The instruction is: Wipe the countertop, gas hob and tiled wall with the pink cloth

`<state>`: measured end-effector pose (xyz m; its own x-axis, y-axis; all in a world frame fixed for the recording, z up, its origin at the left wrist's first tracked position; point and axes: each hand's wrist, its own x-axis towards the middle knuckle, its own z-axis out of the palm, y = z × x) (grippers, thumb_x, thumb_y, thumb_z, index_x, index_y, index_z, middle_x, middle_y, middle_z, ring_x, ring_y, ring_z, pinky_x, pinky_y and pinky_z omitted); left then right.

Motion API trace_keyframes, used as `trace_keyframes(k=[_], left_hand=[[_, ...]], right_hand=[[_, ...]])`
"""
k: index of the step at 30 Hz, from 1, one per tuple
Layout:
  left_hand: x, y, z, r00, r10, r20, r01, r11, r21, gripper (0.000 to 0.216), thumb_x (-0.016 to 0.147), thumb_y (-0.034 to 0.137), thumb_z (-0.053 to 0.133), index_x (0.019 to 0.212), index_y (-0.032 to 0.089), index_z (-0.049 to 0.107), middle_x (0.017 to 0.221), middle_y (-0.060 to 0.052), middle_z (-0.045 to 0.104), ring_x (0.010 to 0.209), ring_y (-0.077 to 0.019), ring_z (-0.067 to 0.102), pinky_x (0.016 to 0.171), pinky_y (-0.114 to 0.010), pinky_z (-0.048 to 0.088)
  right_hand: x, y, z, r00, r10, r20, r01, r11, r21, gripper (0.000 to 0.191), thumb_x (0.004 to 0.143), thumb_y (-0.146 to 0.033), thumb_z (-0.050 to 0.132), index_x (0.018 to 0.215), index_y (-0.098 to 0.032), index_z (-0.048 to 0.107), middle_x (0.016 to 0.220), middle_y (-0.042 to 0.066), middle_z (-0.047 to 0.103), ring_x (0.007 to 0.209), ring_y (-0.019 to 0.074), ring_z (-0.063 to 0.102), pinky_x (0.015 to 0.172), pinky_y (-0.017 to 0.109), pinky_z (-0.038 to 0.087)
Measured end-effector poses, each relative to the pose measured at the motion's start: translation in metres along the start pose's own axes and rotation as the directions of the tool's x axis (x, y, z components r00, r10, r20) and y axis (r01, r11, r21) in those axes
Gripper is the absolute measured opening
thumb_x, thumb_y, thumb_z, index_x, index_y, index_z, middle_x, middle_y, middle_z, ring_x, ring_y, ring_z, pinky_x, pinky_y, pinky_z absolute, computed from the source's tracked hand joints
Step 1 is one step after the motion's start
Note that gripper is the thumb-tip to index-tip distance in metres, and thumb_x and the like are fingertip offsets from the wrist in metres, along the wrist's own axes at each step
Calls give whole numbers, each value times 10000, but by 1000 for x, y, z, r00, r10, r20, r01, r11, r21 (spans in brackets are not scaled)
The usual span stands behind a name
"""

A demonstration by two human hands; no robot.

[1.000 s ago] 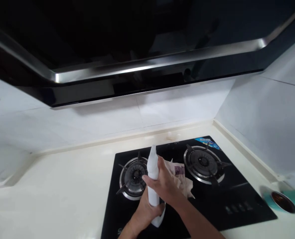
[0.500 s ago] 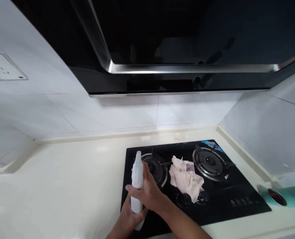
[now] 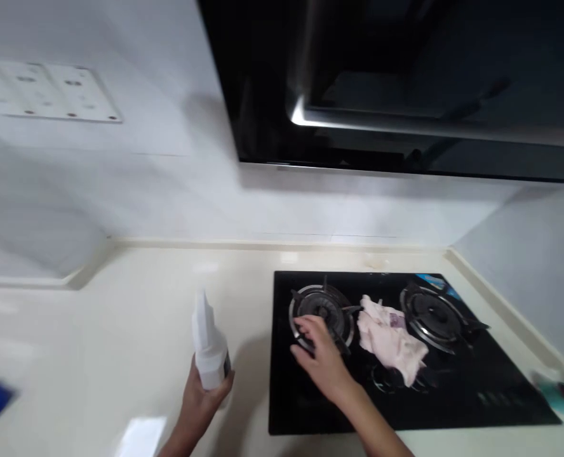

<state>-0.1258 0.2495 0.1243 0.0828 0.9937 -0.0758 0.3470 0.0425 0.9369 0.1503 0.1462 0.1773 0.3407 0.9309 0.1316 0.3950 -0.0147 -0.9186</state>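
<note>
Left hand [image 3: 202, 401] curled round white plastic spray bottle [image 3: 210, 343], upright, left of black glass hob [image 3: 482, 381]. Right hand [image 3: 321, 359], fingers loosely spread, touching ringed steel burner [image 3: 322, 308]; crumpled pale cloth [image 3: 390, 339] just right of burner.

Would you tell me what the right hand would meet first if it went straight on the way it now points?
Probably the chrome ring of the left gas burner; depth is unclear, so the right hand may already touch it.

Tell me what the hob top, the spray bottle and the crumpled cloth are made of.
Hob top: black glass by its glossy, reflective surface. Spray bottle: likely opaque white moulded plastic, smooth. Pale pink cloth: likely soft fabric, limply folded, though thick paper is possible.
</note>
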Motion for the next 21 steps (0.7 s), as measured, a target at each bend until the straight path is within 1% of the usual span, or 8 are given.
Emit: trace_keyframes(k=[1, 3, 6, 8, 11, 14, 17, 21], left_hand=[[3, -3, -10, 999, -3, -52, 4, 1000, 15, 608, 583, 506, 834, 1087, 227, 638, 976, -91, 773, 890, -311, 744, 802, -453, 619], [9, -9, -29, 989, -6, -148, 11, 999, 35, 564, 605, 487, 810, 1055, 220, 601, 916, -66, 743, 816, -269, 720, 743, -415, 602], [16, -23, -52, 959, 3, -283, 10, 999, 45, 534, 635, 484, 792, 1036, 224, 552, 864, -31, 696, 745, -223, 672, 698, -379, 576], [22, -34, -63, 929, 2, -369, 17, 999, 47, 549, 625, 497, 795, 1022, 232, 524, 832, -12, 666, 715, -213, 644, 683, -376, 562], [34, -49, -75, 886, -14, -464, 37, 998, 40, 605, 594, 524, 804, 1030, 235, 501, 823, -2, 641, 701, -210, 624, 664, -373, 545], [54, -60, -85, 871, -12, -492, 40, 998, 46, 630, 592, 535, 801, 1052, 227, 501, 872, -17, 645, 741, -213, 630, 700, -377, 544], [83, -64, -97, 858, -37, -512, 67, 997, 41, 640, 576, 506, 797, 1066, 223, 498, 930, -39, 660, 804, -231, 651, 742, -386, 549], [130, -66, -118, 825, -106, -555, 161, 985, 53, 649, 586, 479, 798, 1086, 236, 463, 976, -36, 655, 878, -248, 666, 790, -396, 564]], right_hand=[[-11, 13, -5, 998, 22, -54, -25, 999, -38, 396, 924, -359, 632, 1308, -270, 667, 1363, 90, 588, 1209, 241, 625, 1123, 487, 515], [-33, 42, -15, 990, 62, -130, -77, 990, -115, 358, 952, -436, 607, 1255, -269, 702, 1327, 96, 616, 1194, 258, 640, 1118, 503, 522], [-61, 80, -27, 978, 96, -187, -132, 973, -190, 388, 944, -541, 617, 1209, -279, 726, 1286, 109, 651, 1144, 283, 672, 1020, 493, 591], [-72, 94, -31, 974, 99, -203, -141, 968, -205, 399, 931, -570, 629, 1193, -288, 735, 1254, 116, 671, 1070, 288, 698, 939, 485, 628], [-78, 96, -28, 976, 100, -194, -139, 969, -204, 387, 924, -571, 637, 1168, -293, 751, 1235, 116, 686, 979, 276, 721, 869, 464, 655], [-75, 86, -20, 981, 98, -166, -132, 970, -205, 373, 938, -558, 625, 1158, -290, 762, 1240, 109, 689, 970, 256, 728, 874, 425, 659], [-75, 78, -14, 987, 102, -125, -126, 970, -207, 353, 961, -527, 611, 1190, -304, 760, 1273, 96, 680, 989, 236, 731, 904, 387, 652], [-81, 77, -11, 991, 101, -91, -118, 971, -209, 315, 963, -510, 611, 1167, -329, 769, 1248, 80, 691, 971, 230, 741, 906, 372, 650]])
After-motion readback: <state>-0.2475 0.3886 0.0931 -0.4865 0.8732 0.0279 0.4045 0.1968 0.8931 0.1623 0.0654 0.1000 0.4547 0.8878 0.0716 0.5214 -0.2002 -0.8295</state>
